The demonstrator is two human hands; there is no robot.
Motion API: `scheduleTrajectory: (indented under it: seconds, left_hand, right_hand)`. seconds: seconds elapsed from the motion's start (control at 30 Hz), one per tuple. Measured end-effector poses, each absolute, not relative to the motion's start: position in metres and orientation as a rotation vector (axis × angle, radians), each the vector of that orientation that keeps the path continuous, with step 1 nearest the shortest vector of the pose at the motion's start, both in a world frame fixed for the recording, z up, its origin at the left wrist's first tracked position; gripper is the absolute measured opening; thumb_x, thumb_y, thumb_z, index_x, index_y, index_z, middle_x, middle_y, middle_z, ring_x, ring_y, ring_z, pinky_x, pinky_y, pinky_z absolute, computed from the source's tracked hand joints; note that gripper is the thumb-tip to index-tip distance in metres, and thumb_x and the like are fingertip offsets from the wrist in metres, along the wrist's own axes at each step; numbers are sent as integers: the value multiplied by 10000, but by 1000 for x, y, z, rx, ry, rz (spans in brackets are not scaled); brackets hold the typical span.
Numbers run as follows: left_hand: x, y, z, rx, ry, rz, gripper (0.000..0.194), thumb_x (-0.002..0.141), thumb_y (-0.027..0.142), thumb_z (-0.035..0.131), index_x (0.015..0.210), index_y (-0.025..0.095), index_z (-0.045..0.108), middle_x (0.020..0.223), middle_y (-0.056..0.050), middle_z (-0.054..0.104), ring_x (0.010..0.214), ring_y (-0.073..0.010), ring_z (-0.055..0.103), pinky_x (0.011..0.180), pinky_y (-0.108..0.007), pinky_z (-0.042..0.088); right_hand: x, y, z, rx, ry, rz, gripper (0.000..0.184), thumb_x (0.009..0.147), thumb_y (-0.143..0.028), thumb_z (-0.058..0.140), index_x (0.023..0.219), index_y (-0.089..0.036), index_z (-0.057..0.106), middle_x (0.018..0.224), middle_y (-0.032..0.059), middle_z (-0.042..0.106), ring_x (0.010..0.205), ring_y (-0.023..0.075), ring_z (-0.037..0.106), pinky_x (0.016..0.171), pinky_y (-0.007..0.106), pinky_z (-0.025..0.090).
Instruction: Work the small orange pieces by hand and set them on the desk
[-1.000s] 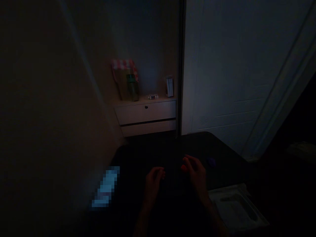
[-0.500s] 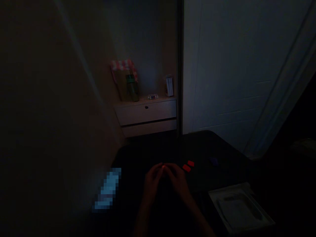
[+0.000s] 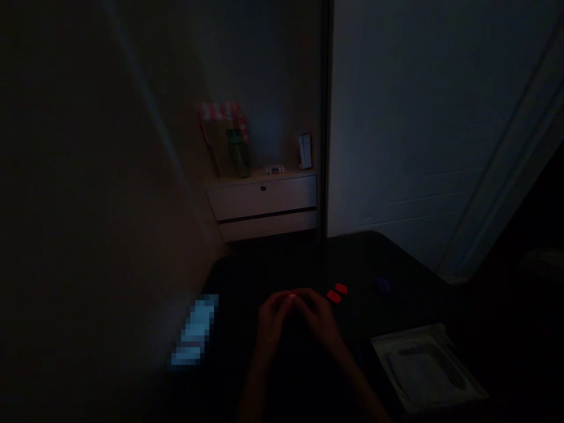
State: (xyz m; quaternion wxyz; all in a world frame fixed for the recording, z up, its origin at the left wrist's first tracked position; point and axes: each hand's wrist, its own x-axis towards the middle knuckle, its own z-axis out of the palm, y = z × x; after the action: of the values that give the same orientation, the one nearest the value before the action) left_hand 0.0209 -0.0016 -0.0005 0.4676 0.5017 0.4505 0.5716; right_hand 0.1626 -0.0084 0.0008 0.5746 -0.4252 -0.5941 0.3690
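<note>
In the dim light my left hand [image 3: 271, 314] and my right hand [image 3: 316, 310] meet above the dark table [image 3: 273, 270]. Their fingertips are pinched together on a small red piece [image 3: 292, 296], of which only a bright bit shows between the fingers. Its kind is hidden by the fingers. Just right of my right hand lie two flat red pieces, a nearer red block [image 3: 333, 296] and a farther red block [image 3: 341, 288]. Beyond them a small purple lump [image 3: 382, 285] rests on the table.
A whitish tray-like package [image 3: 425, 373] lies at the right front. A pixelated glowing screen [image 3: 194, 332] is at the left. Behind the table are a drawer unit [image 3: 267, 200], a green bottle [image 3: 238, 154], a checkered cloth [image 3: 220, 110] and a pale door [image 3: 396, 117].
My right hand has moved left from the red blocks to meet my left hand, and both now pinch a red piece. The two red blocks lie uncovered on the table.
</note>
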Motion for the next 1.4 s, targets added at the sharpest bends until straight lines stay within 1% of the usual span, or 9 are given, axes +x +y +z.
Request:
scheduleTrajectory:
  seconds: [0.13, 0.2, 0.4, 0.63, 0.73, 0.83, 1.0, 1.2, 1.4]
  left_hand:
    - [18, 3, -9, 1213, 1124, 1430, 319, 812, 437, 751, 964, 158, 773, 890, -77, 762, 782, -185, 658, 727, -279, 502]
    - [16, 5, -13, 1192, 1125, 1445, 310, 802, 444, 753, 899, 150, 773, 842, -74, 751, 764, -186, 646, 701, -274, 492]
    - [17, 3, -12, 1231, 1144, 1439, 312, 832, 452, 718, 894, 149, 760, 814, -63, 722, 715, -169, 609, 660, -270, 476]
    - [20, 0, -7, 1227, 1102, 1395, 342, 795, 463, 767, 948, 158, 748, 876, -77, 746, 762, -184, 646, 696, -279, 501]
    - [19, 0, -7, 1256, 1115, 1401, 339, 815, 473, 746, 948, 161, 746, 908, -82, 747, 803, -196, 660, 726, -285, 506]
    - [18, -1, -7, 1272, 1110, 1406, 334, 840, 481, 714, 931, 160, 742, 883, -73, 735, 795, -193, 655, 711, -278, 499]
    - [18, -1, -7, 1250, 1128, 1388, 329, 833, 476, 714, 879, 150, 728, 797, -54, 713, 727, -175, 624, 658, -265, 473]
    - [18, 0, -6, 1222, 1100, 1379, 285, 802, 440, 743, 835, 159, 718, 776, -38, 705, 717, -165, 613, 646, -253, 457]
    - [19, -2, -4, 1210, 1072, 1377, 245, 792, 406, 749, 821, 166, 710, 758, -22, 692, 708, -153, 600, 645, -245, 448]
  right_hand:
    - [162, -7, -4, -943, -1515, 802, 293, 961, -423, 620, 1157, -243, 743, 1088, 72, 740, 1016, 234, 691, 915, 354, 530]
    - [162, -5, -8, -930, -1549, 805, 291, 949, -409, 644, 1174, -248, 736, 1076, 68, 735, 992, 229, 691, 890, 344, 537]
    - [161, -3, -12, -956, -1551, 771, 240, 971, -380, 619, 1136, -257, 741, 1055, 63, 722, 976, 230, 683, 890, 350, 531]
    - [161, -6, -5, -942, -1582, 714, 233, 993, -344, 586, 1147, -263, 741, 1065, 72, 706, 1001, 234, 672, 894, 353, 528]
    - [160, -6, -5, -934, -1579, 715, 227, 992, -329, 590, 1153, -261, 735, 1089, 69, 708, 1021, 232, 671, 913, 353, 521]
    - [160, -6, -5, -935, -1585, 727, 230, 985, -323, 605, 1170, -261, 726, 1082, 63, 710, 1011, 225, 674, 904, 343, 520]
    - [160, -8, -4, -948, -1617, 713, 195, 989, -321, 599, 1118, -256, 729, 1048, 53, 705, 980, 212, 670, 880, 324, 513]
    - [160, -8, -6, -999, -1635, 664, 152, 971, -294, 615, 1055, -228, 724, 945, 42, 692, 848, 190, 656, 757, 287, 497]
    - [160, -11, -4, -1016, -1657, 645, 143, 970, -270, 596, 1027, -222, 718, 915, 39, 682, 825, 186, 645, 750, 286, 486]
